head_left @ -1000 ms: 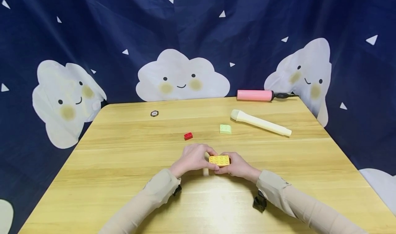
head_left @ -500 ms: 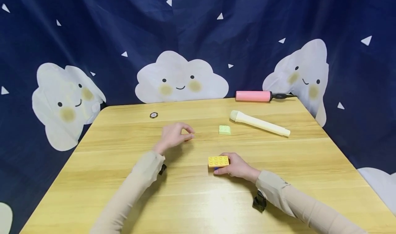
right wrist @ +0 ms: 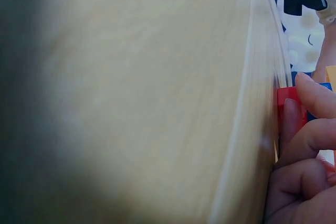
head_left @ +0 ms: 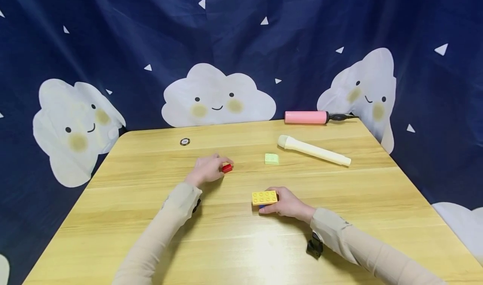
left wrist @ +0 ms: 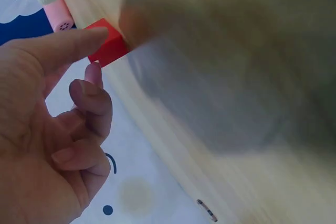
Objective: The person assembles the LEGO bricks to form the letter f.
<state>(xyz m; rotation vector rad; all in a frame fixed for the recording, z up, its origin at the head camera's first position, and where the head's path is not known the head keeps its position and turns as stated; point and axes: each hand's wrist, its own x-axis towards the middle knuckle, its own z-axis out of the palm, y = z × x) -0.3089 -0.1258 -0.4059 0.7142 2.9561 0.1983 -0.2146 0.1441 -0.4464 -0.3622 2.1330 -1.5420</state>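
Note:
My left hand [head_left: 206, 168] is over the table left of centre, pinching a small red brick [head_left: 227, 168] between thumb and index finger. In the left wrist view, the thumb lies across that red brick [left wrist: 111, 45] while the other fingers curl below. My right hand [head_left: 288, 204] holds a stack of bricks from its right side. On top of the stack is a yellow brick [head_left: 264, 198] with studs, jutting left over a blue brick [head_left: 262, 206]. The right wrist view shows red [right wrist: 287, 94] beside the blue at the table side, partly behind the fingers.
A pale green brick [head_left: 271, 159] lies beyond the hands. Behind it are a cream microphone-shaped stick [head_left: 315, 150] and a pink hand pump [head_left: 306, 117] at the back edge. A round chip [head_left: 185, 141] lies at the back left of the wooden table [head_left: 124, 218].
My left hand has left the yellow-topped stack, moved up and left to the red brick, and now pinches it. My right hand stays in place, holding the stack.

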